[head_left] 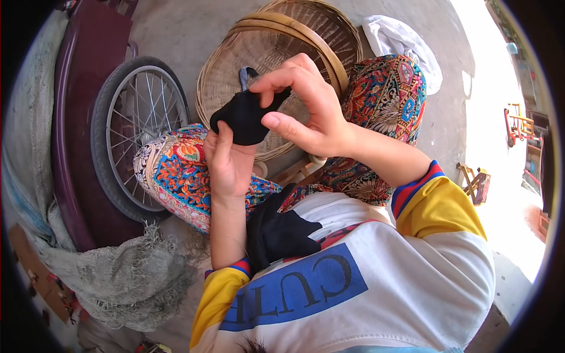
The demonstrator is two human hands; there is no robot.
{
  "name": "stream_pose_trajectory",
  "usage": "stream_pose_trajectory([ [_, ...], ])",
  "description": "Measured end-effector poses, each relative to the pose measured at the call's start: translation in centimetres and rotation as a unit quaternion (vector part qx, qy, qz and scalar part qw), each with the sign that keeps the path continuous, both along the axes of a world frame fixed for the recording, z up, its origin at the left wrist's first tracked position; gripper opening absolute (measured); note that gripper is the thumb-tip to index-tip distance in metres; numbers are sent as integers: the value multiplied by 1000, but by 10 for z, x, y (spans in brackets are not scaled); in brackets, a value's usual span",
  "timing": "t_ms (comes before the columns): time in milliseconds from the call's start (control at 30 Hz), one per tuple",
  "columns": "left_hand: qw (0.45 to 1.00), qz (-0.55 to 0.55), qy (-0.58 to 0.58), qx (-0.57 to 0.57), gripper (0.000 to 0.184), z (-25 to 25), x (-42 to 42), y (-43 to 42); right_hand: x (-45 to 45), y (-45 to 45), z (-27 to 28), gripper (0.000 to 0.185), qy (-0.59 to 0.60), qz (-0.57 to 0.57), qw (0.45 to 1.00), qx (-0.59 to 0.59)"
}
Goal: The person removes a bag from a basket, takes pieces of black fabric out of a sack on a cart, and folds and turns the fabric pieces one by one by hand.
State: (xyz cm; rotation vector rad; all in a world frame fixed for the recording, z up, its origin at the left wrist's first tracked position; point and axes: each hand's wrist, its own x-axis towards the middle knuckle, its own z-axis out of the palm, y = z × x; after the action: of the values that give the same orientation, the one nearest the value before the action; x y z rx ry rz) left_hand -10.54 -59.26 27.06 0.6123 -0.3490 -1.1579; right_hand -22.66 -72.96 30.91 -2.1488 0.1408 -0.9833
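Note:
A small black cloth piece (242, 120) with a grey-lined loop at its upper edge is held up in front of my chest. My left hand (228, 162) grips it from below, its thumb pressed on the near face and the other fingers hidden behind. From the right, my right hand (312, 112) has bent fingers at the cloth's upper edge, near the loop; its thumb lies close to the fabric, apart from the index finger. On my lap, against my shirt, rests another black cloth item (285, 235) with a jagged edge.
Beyond my hands stands a wicker basket (220, 67) with a thick handle, another basket (335, 26) behind it. A spoked wheel (141, 132) and maroon cart panel (79, 135) are at left. Woven sacking (129, 279) lies below. A white bag (406, 44) sits beyond my right knee.

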Motion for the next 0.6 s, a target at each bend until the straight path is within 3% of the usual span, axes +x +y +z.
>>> stream_pose_trajectory([
  [100, 999, 15, -43, 26, 47, 7, 0, -2, 3, 5, 1, 43, 25, -56, 998, 3],
  [200, 999, 26, 23, 33, 64, 4, 1, -3, 5, 1, -3, 50, 51, -60, 997, -13],
  [233, 998, 43, 42, 2, 59, -2, 2, -2, 4, 1, -4, 52, 67, -35, 997, -4],
  [300, 986, 105, -61, 115, 50, -4, 1, -3, 2, 6, -4, 50, 112, 15, 993, 25],
  [400, 976, 133, -33, 167, 41, -1, 0, -7, 3, 16, -10, 47, 96, 41, 993, 61],
  [600, 992, 78, -71, 75, 46, 2, 1, -5, 3, 10, -8, 41, 82, 22, 996, 31],
])
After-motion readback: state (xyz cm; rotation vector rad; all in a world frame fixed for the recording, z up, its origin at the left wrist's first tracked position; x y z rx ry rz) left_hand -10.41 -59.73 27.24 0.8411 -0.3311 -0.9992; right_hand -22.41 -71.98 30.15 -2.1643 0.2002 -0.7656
